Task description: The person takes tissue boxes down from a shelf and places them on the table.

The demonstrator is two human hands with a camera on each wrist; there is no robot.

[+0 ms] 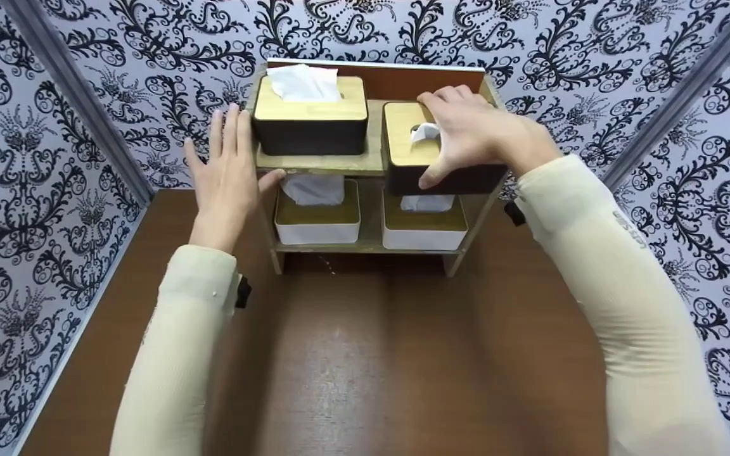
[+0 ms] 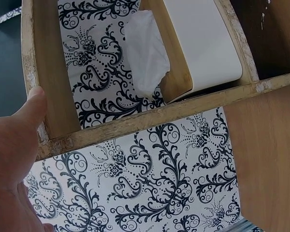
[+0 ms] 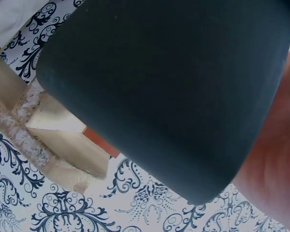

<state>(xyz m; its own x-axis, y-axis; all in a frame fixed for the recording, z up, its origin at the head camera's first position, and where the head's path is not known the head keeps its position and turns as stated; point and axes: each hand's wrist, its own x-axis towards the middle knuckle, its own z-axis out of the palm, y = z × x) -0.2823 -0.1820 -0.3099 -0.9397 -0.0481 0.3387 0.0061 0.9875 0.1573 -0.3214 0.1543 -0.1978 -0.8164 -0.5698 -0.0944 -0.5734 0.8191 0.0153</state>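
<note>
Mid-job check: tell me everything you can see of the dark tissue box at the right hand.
The tissue box has dark, smooth-looking walls with rounded corners and a pale wood-look lid. A small white tissue pokes from the lid's opening. It looks roughly upright, at the right of the top shelf, its front reaching past the shelf's front edge in the head view. The right grip spans it, thumb against the front wall, covering the lid's right part. Whether its base touches the shelf is unclear.
</note>
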